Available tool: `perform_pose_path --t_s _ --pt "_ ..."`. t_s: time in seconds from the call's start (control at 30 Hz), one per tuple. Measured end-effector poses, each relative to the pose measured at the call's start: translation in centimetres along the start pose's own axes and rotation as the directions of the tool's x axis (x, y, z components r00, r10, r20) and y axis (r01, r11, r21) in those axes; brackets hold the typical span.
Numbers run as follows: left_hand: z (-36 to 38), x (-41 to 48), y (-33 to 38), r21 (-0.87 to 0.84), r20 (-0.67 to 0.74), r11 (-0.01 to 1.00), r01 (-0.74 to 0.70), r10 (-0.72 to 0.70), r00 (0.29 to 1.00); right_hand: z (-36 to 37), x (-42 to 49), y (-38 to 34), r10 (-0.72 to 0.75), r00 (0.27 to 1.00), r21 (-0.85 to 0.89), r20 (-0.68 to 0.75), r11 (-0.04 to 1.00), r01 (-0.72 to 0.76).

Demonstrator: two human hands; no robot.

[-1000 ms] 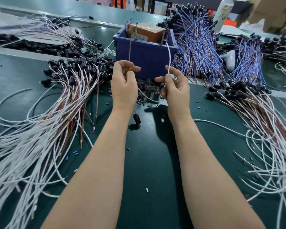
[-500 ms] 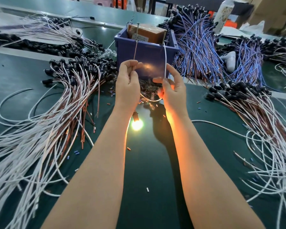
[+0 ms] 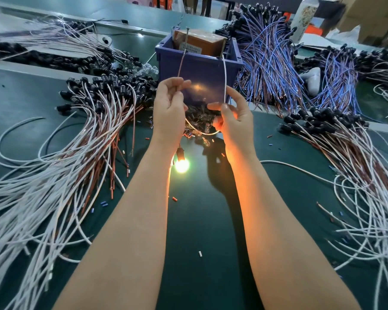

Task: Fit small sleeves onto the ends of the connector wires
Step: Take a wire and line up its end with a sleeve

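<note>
Both hands were up just in front of the blue bin point(image 3: 202, 70), over the green table point(image 3: 199, 220). L hand point(image 3: 169, 110) pinched a thin brown wire point(image 3: 181, 63) betw. thumb and curled fingers; the wire ran up out of the grip, slightly tilted, across the bin's front wall, its tip past the rim. R hand point(image 3: 235, 121) pinched a white wire point(image 3: 224, 81) betw. thumb and forefinger; that one stood nearly upright from the fingertips to the bin's rim, w/ its lower part sagging in a loop betw. the two hands. Couldn't tell if either tip had a sleeve on, too small. A lit bulb point(image 3: 181, 165) hung under the L wrist, nearer the person than the bin. A cardboard box point(image 3: 202, 44) sat inside the bin. Loose sleeves, e.g. a red one point(image 3: 174, 199), lay on the table in front of the bin. White-and-brown wire bundle point(image 3: 65, 164) spread to the bin's left, blue wires point(image 3: 267, 63) beside it on the right.
</note>
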State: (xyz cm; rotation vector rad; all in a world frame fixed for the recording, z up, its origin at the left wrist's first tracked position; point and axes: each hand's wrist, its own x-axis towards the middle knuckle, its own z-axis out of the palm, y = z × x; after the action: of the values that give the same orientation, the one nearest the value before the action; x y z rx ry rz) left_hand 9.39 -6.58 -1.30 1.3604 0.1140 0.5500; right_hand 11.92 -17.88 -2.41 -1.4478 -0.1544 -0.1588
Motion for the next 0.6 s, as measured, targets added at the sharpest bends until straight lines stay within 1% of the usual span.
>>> perform_pose_path --t_s 0.1,0.17,0.23,0.27,0.3,0.37,0.4,0.43,0.47,0.5,0.53,0.57,0.6 --pt "-0.2 0.1 0.0 -0.079 0.007 0.992 0.096 -0.096 0.995 -0.1 0.0 0.0 0.01 0.999 -0.103 -0.053 0.995 -0.015" --pt "-0.3 0.2 0.2 -0.162 0.038 0.977 0.138 -0.134 0.99 -0.2 0.1 0.0 -0.043 0.988 -0.303 -0.147 0.953 -0.004" --pt "-0.4 0.2 0.5 -0.248 0.085 0.953 0.174 -0.157 0.984 -0.5 0.1 -0.4 -0.108 0.973 -0.514 -0.205 0.858 -0.013" --pt "-0.5 0.2 0.8 -0.294 0.114 0.936 0.193 -0.166 0.98 -0.6 0.0 -0.8 -0.103 0.972 -0.567 -0.212 0.823 -0.037" --pt "-0.5 0.1 1.0 -0.341 0.147 0.917 0.209 -0.168 0.975 -0.8 -0.2 -1.3 -0.068 0.975 -0.594 -0.212 0.801 -0.073" --pt "-0.5 -0.1 1.8 -0.411 0.21 0.884 0.224 -0.147 0.967 -1.6 -0.6 -2.3 0.051 0.98 -0.638 -0.193 0.752 -0.165" --pt "-0.3 -0.2 2.3 -0.43 0.237 0.876 0.217 -0.123 0.964 -2.1 -1.0 -2.9 0.136 0.977 -0.661 -0.164 0.72 -0.211" --pt "-0.1 -0.3 2.7 -0.438 0.26 0.876 0.203 -0.093 0.961 -2.5 -1.6 -3.6 0.242 0.965 -0.67 -0.103 0.7 -0.247" --pt "0.2 -0.5 3.2 -0.435 0.282 0.882 0.183 -0.06 0.958 -2.8 -2.4 -4.2 0.356 0.934 -0.663 -0.009 0.697 -0.272" --pt "0.6 -0.7 3.6 -0.419 0.303 0.894 0.161 -0.03 0.952 -2.9 -3.2 -4.7 0.442 0.891 -0.635 0.109 0.72 -0.279" --pt "1.1 -1.1 4.0 -0.387 0.327 0.911 0.14 -0.007 0.945 -2.9 -4.0 -5.0 0.471 0.85 -0.577 0.234 0.772 -0.268" --pt "1.7 -1.5 4.4 -0.341 0.354 0.933 0.119 0.01 0.935 -2.7 -4.6 -5.2 0.445 0.827 -0.499 0.344 0.832 -0.24" --pt "2.2 -1.9 4.7 -0.279 0.384 0.955 0.096 0.019 0.923 -2.6 -5.0 -5.3 0.387 0.823 -0.422 0.417 0.884 -0.202"
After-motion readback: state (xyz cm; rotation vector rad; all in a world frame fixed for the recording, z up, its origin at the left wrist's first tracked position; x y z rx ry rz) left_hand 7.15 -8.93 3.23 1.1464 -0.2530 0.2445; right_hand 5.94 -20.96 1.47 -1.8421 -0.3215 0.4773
